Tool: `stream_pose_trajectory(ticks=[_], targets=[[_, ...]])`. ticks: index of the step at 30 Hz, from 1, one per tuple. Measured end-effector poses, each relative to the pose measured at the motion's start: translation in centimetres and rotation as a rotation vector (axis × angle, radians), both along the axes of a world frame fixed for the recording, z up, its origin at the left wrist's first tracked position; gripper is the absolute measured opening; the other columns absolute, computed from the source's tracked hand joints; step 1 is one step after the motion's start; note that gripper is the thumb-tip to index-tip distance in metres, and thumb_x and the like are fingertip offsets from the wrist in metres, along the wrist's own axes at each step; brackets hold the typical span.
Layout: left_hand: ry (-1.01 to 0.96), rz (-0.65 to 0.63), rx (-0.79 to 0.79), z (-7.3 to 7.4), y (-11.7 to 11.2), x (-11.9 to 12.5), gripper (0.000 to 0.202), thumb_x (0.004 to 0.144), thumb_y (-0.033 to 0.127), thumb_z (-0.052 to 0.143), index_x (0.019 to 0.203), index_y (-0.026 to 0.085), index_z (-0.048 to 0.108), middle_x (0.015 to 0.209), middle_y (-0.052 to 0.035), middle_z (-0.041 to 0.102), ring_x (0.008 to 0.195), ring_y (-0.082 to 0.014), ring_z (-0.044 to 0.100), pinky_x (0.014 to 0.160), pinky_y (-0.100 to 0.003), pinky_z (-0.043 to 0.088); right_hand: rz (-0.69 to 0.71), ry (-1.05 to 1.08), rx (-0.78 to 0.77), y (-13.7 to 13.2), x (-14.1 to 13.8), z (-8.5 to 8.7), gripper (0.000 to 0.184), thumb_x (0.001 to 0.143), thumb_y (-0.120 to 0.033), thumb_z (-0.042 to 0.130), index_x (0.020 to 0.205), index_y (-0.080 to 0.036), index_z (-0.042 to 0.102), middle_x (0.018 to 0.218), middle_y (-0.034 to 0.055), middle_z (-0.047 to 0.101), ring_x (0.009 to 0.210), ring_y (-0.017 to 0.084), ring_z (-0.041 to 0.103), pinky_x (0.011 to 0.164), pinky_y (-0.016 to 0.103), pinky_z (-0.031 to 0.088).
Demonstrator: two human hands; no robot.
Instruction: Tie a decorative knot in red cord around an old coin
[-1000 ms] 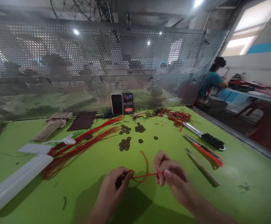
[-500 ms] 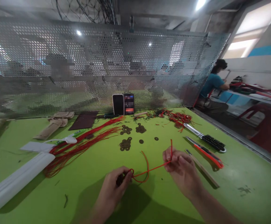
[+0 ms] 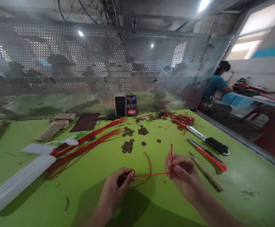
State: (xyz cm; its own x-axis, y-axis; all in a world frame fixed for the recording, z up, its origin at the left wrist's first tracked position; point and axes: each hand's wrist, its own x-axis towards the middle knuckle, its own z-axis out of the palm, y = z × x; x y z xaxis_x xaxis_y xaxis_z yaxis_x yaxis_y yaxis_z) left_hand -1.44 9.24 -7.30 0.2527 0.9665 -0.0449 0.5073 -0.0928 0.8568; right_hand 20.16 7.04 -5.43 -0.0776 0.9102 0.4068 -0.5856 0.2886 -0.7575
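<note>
With left hand, pinching a red cord between thumb and finger, and curled round something dark, too shadowy to make out. With right hand, pinching the same cord farther along, fingers bent. Stretched between both hands, in front of the green table. Bright red, smooth and thin; pulled straight across, with a tiny loop at left fingertips, a big curved bit crossing the middle, and a short end poking up from right fingers.

Just right of the right hand: a stick, then an orange knife. Past the hands: round brown coins, some piled, two alone. To the left: long red strings and a green label, marked too small to read. Farther back: two phones standing close together, one black, one showing blue and red patches, too blurry to read. Behind: a gray wall full of holes.
</note>
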Motion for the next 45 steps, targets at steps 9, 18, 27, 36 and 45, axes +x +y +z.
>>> stream_pose_trajectory(ticks=[9, 18, 27, 36, 45], targets=[[0.068, -0.018, 0.094, 0.1, -0.3, 0.0, 0.032, 0.084, 0.043, 0.045, 0.077, 0.018, 0.063, 0.069, -0.0018, 0.064, 0.061, -0.0155, 0.053, 0.056, -0.024, 0.038, 0.057, 0.035, -0.018, -0.2, -0.3, 0.7, 0.012, 0.078, -0.017, 0.067, 0.084, -0.026, 0.069, 0.073, -0.0028, 0.063, 0.064, 0.003, 0.060, 0.057, 0.008, 0.048], [0.017, 0.033, 0.039, -0.1, -0.4, -0.1, 0.026, 0.082, 0.039, 0.049, 0.087, 0.019, 0.065, 0.082, -0.0032, 0.068, 0.074, -0.0185, 0.061, 0.067, -0.030, 0.048, 0.420, 0.089, -0.072, -0.6, -1.5, 0.3, 0.010, 0.080, -0.014, 0.064, 0.084, -0.021, 0.069, 0.073, -0.0012, 0.065, 0.057, 0.005, 0.064, 0.050, 0.008, 0.050], [-0.105, 0.027, 0.095, 0.2, -0.3, -0.1, 0.017, 0.077, 0.031, 0.057, 0.083, 0.019, 0.067, 0.083, -0.0035, 0.071, 0.079, -0.0191, 0.064, 0.075, -0.032, 0.051, 0.565, -0.032, -0.251, -0.7, -3.4, -2.4, 0.009, 0.075, -0.010, 0.067, 0.083, -0.013, 0.070, 0.075, 0.0045, 0.068, 0.060, 0.011, 0.067, 0.050, 0.014, 0.052], [-0.092, 0.022, 0.012, -0.3, -0.5, -0.1, 0.020, 0.075, 0.034, 0.059, 0.085, 0.019, 0.069, 0.089, -0.0052, 0.071, 0.085, -0.0205, 0.064, 0.080, -0.034, 0.051, 0.484, -0.223, -0.479, -0.3, -4.2, -3.1, 0.021, 0.066, -0.023, 0.075, 0.082, -0.011, 0.068, 0.066, 0.0037, 0.068, 0.058, 0.012, 0.066, 0.054, 0.021, 0.055], [-0.138, -0.012, -0.079, -0.1, -0.8, -0.1, 0.026, 0.079, 0.038, 0.056, 0.091, 0.019, 0.068, 0.096, -0.0060, 0.070, 0.089, -0.0203, 0.062, 0.084, -0.036, 0.049, 0.355, -0.339, -0.435, -0.2, -3.8, -3.3, 0.020, 0.070, -0.026, 0.072, 0.085, -0.013, 0.067, 0.069, 0.0029, 0.068, 0.062, 0.013, 0.067, 0.061, 0.025, 0.056]])
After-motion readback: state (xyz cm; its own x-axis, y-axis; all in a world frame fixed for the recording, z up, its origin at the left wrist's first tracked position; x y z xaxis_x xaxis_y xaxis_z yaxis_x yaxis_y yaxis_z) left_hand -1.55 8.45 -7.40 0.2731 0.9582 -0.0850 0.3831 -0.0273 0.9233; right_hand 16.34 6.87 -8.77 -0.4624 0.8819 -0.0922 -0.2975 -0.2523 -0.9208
